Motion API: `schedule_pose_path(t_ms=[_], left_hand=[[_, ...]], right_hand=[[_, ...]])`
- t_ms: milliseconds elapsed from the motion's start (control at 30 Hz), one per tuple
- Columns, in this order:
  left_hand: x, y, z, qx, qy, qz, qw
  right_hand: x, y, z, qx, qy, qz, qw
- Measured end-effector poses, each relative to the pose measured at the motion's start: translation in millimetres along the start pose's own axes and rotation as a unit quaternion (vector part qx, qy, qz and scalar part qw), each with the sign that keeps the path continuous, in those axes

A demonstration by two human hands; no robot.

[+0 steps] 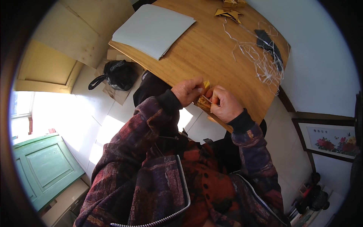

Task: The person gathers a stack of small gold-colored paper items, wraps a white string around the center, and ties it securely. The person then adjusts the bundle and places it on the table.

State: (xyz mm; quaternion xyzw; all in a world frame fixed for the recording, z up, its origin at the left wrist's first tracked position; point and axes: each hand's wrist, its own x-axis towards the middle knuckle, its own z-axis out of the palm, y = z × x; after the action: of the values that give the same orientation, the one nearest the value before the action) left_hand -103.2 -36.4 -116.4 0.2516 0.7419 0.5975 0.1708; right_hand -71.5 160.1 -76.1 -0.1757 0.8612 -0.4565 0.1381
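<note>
Both my hands are closed close together over the near edge of the wooden table (189,56). Between them is a small folded gold paper piece (204,101), shiny and partly covered by my fingers. My left hand (188,92) pinches it from the left. From the right, my right hand (224,103) grips it with thumb and forefinger. A yellow tip (207,84) sticks up between the hands. Whether a string is in my fingers is too small to tell.
A stack of white sheets (155,28) lies at the table's far left. At the far right are a tangle of white strings (261,64), a dark cloth strip (269,47) and folded gold pieces (230,15). A black plastic bag (120,75) rests on cardboard on the floor.
</note>
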Motion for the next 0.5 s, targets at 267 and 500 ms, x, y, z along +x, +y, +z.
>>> schedule_pose_path(t_ms=[267,500], left_hand=[[-2.8,-6.2,0.8,0.006,0.020,0.026,0.999],[-5.3,11.6,2.4,0.109,0.043,0.077,0.990]], right_hand=[[1.0,0.6,-5.5,0.003,-0.021,0.006,1.000],[0.0,-2.3,-1.5,-0.008,0.015,-0.025,1.000]])
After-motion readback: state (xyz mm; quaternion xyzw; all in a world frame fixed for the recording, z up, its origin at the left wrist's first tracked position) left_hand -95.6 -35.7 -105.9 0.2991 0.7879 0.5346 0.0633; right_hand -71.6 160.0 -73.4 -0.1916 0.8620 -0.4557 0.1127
